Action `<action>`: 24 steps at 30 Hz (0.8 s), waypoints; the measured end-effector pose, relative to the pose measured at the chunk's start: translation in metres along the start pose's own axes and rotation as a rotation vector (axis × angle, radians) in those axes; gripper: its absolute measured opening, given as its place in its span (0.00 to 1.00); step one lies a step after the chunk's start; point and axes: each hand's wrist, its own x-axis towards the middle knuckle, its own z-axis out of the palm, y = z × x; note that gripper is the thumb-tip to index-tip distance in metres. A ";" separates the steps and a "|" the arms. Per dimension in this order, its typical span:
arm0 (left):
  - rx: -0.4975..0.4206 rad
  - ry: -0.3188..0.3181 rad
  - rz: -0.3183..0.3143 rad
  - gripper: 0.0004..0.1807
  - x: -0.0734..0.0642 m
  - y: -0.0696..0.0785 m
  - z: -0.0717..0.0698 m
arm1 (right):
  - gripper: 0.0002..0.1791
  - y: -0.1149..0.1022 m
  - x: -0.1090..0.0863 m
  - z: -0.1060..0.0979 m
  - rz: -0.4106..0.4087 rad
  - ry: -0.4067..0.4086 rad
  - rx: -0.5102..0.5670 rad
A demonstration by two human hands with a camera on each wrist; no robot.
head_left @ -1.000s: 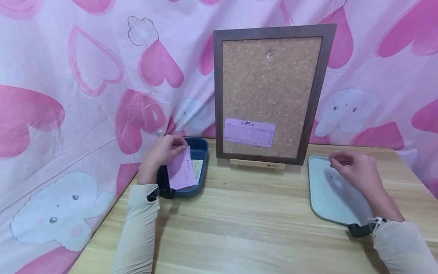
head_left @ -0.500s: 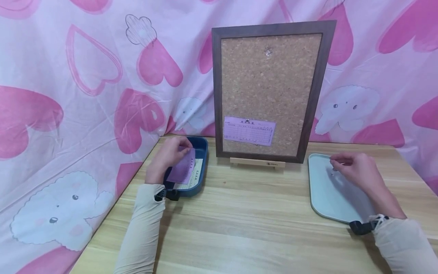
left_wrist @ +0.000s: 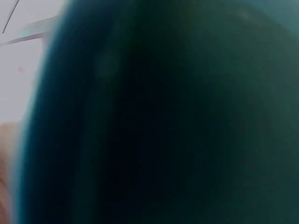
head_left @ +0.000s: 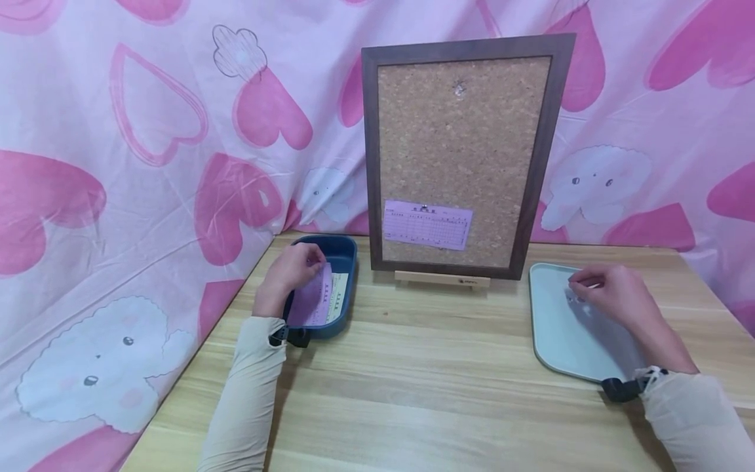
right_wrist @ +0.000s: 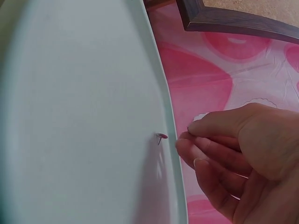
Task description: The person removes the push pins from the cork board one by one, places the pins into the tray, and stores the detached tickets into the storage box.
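Observation:
In the head view my left hand is over the deep blue tray, its fingertips pinching the top edge of a purple printed slip. A pale yellow slip shows beside it in the tray. The left wrist view is mostly a dark blur of the tray. My right hand hovers over the pale green tray, fingers loosely bent. In the right wrist view a small thumbtack lies near the tray's rim, just beside my fingertips, and nothing shows between them.
A framed cork board stands on a wooden stand behind the trays. A purple slip is pinned low on it, and a shiny clear piece sits near its top. A patterned pink cloth hangs behind the wooden table.
My left hand has shifted slightly right, and the purple slip, lifted and tilted before, now lies lower in the blue tray. The right hand has barely moved over its tray.

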 end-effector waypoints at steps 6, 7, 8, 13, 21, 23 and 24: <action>-0.022 -0.007 0.024 0.05 0.000 0.003 0.001 | 0.13 0.001 0.001 0.001 0.005 -0.041 -0.002; -0.026 -0.008 0.033 0.04 0.000 0.003 0.002 | 0.13 0.001 0.002 0.001 0.007 -0.044 -0.006; -0.029 -0.009 0.042 0.04 0.000 0.004 0.002 | 0.12 0.001 0.002 0.001 0.007 -0.048 -0.007; -0.043 -0.016 0.057 0.04 0.000 0.008 0.006 | 0.12 0.002 0.002 0.000 0.008 -0.068 -0.018; -0.042 -0.044 0.001 0.07 0.000 0.008 0.008 | 0.12 0.004 0.002 0.002 0.013 -0.079 -0.039; -0.040 -0.057 -0.028 0.10 0.000 0.009 0.008 | 0.12 0.005 0.002 0.003 0.015 -0.080 -0.036; -0.039 -0.064 -0.041 0.13 0.000 0.009 0.008 | 0.12 0.005 0.002 0.003 0.016 -0.079 -0.036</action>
